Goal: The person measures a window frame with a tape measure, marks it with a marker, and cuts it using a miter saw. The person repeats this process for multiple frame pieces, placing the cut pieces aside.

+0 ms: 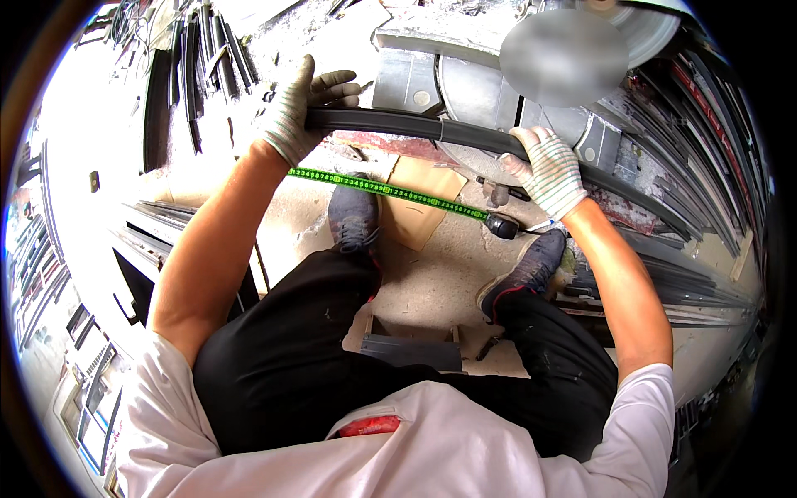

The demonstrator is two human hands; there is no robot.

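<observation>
A long dark profile bar [378, 122] runs across in front of me, over the grey metal bed of a saw [477, 90]. Its left end meets the palm of my left hand [300, 116], gloved, with thumb and fingers stretched out apart. Further right, my right hand [544, 170], in a striped glove, is closed over the bar. Below the bar, a green tape measure blade [398, 193] is drawn out from near my left wrist to its dark case [501, 226], beside my right shoe. Part of the bar is hidden under my right hand.
A round saw blade [656, 33] shows at the upper right, beside a blurred oval patch. Stacked dark profiles [706, 141] crowd the right side; more dark strips [199, 66] lie at the upper left. A cardboard piece [419, 203] lies between my shoes.
</observation>
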